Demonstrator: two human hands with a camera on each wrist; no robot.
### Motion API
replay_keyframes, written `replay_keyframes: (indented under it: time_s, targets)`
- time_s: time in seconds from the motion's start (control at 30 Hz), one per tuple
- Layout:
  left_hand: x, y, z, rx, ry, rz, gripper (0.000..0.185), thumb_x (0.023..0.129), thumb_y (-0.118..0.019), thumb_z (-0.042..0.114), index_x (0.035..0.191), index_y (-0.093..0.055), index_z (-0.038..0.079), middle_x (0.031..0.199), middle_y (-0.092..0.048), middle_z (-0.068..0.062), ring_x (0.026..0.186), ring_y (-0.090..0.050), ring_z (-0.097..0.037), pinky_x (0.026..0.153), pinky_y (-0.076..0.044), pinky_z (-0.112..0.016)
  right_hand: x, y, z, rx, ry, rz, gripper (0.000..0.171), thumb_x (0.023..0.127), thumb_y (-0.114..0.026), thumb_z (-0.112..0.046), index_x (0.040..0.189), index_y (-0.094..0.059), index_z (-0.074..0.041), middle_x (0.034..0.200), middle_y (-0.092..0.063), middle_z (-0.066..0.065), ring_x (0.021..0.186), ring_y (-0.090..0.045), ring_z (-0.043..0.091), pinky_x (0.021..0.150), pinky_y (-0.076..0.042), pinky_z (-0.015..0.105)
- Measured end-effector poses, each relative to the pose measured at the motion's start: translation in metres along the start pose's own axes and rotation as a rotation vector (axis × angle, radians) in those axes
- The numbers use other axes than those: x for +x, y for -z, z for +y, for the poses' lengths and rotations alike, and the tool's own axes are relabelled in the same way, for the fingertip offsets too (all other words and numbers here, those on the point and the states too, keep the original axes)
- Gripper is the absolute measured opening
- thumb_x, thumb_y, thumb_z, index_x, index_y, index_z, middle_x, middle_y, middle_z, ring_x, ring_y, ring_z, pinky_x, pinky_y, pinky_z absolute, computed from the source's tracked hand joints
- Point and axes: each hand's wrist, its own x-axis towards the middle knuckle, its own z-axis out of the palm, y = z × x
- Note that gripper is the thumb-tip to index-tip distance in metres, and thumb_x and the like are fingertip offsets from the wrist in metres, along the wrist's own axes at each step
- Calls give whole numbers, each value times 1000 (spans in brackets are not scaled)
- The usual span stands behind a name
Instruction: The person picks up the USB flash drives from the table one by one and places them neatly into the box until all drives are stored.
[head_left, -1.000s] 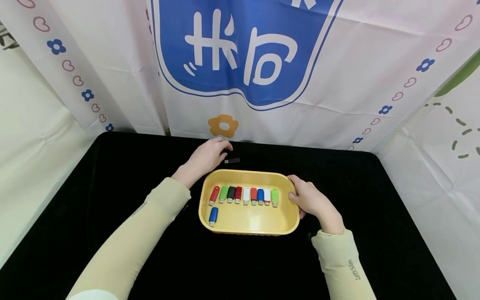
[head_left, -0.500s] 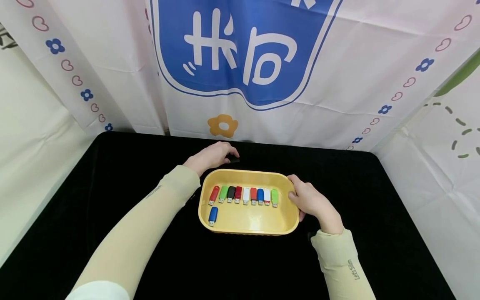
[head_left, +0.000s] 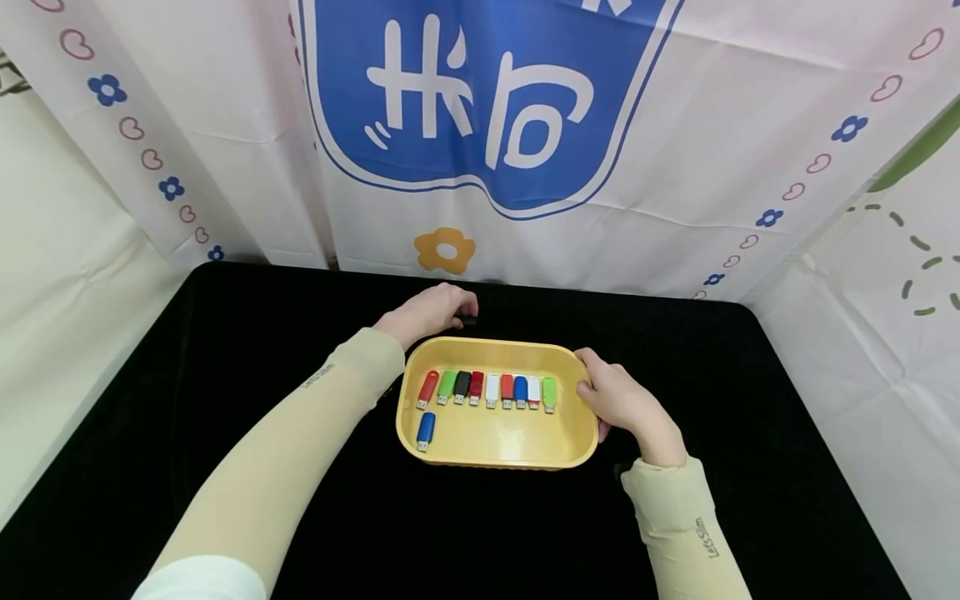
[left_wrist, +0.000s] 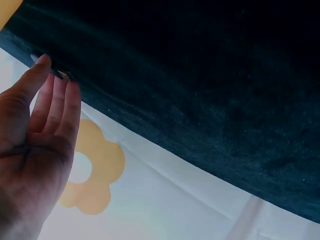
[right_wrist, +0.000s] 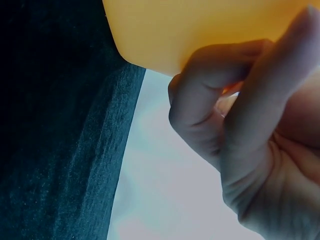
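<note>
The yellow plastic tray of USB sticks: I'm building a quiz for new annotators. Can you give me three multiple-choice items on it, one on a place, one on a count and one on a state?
1. Where does the lone blue USB stick lie?
A. On the black cloth
B. In the yellow plastic tray, near its left end, below the row
C. In the right hand

2. How many sticks form the long row of USB sticks in the tray?
A. Five
B. Fourteen
C. Nine

3. What is the right hand doing?
A. Gripping the tray's right rim
B. Lying flat on the cloth
C. Pinching a green stick

Answers:
1 B: the head view shows it alone under the row's left end.
2 C: nine sticks lie side by side.
3 A: the right wrist view shows its fingers curled round the yellow rim.
</note>
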Motion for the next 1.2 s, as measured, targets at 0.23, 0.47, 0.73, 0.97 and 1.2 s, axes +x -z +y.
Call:
replay_keyframes:
  time_s: [0.23,0.47,0.73,0.97,1.2]
  targets:
    - [-8,-1,-1,6,-1,9,27,95,-67,8,120,-69,17,114,-64,-9,108,-60,-24,102,-51,-40,1,0,0,18,-8,-5,44,104,-43,-9,148,-34,-8,77,-65,14,41,-61,18,43,-55,35]
    - [-11,-1,-1,-48,19,14,24,96,-65,7,118,-66,16,115,-67,-6,104,-61,-22,98,-54,-40,0,0,0,6,-10,-3,44,104,-43,-9,147,-34,-7,78,-65,14,41,-61,18,44,-55,35]
    - [-25,12,6,-35,-29,198,31,95,-66,6,124,-68,19,124,-66,-7,116,-63,-25,101,-54,-41,0,-1,1,1,11,6,43,103,-44,-8,146,-36,-6,75,-64,13,40,-60,17,43,-55,35]
    - [-44,29,25,-87,-76,314,32,94,-68,8,124,-66,18,121,-65,-8,109,-66,-23,97,-56,-39,-1,0,0,-5,4,0,44,104,-44,-9,147,-35,-6,76,-65,14,41,-60,17,43,-55,35]
    - [-65,39,44,-98,-99,364,32,93,-69,10,123,-64,18,120,-66,-7,106,-66,-24,97,-56,-40,-1,0,-1,-12,1,-2,44,104,-44,-9,147,-34,-6,75,-65,13,40,-60,17,44,-55,37]
